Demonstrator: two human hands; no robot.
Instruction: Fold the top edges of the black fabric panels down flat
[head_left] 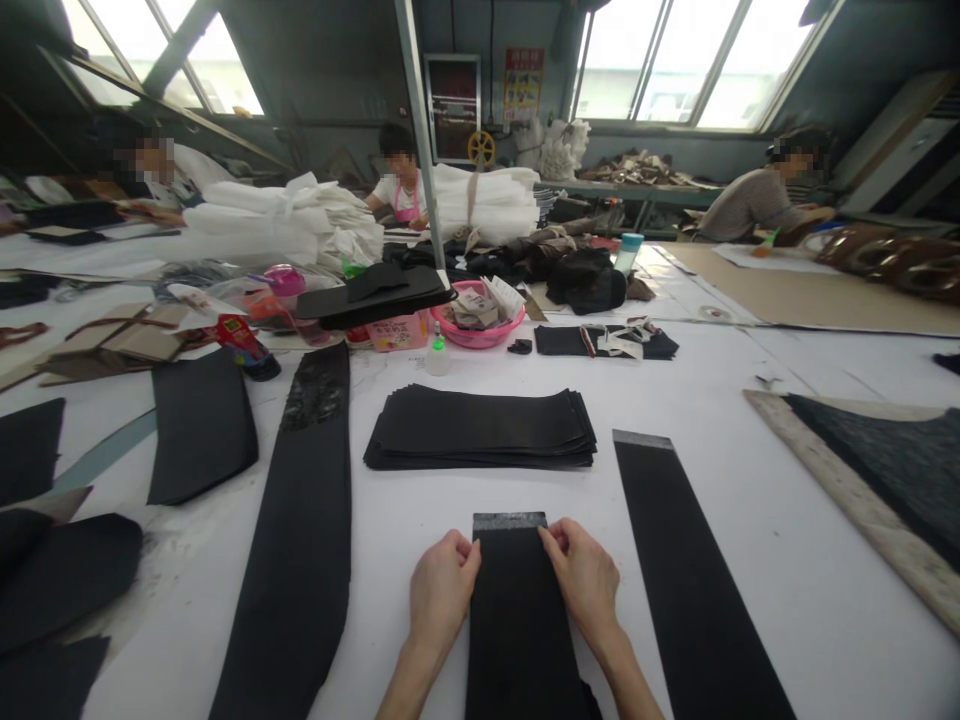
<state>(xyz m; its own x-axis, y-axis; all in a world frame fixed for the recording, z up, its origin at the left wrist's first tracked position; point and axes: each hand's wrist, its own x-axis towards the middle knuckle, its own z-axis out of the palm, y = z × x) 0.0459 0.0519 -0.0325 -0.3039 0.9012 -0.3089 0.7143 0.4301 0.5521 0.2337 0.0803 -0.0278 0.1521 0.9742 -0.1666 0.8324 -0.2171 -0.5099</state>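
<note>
A long black leather-like strip lies on the white table in front of me, with a shiny grey band across its far end. My left hand pinches its left edge just below that band. On the opposite edge, my right hand pinches the strip at about the same height. A second black strip, also with a grey band at its far end, lies to the right of my right hand. Beyond both hands sits a stack of black rectangular pieces. The near end of the held strip runs out of view.
A long black piece with a glossy patch lies to the left. Farther back are a small green-tipped bottle, a pink basket of scraps and a red-and-blue bag. Several people work behind white bundles and at the right.
</note>
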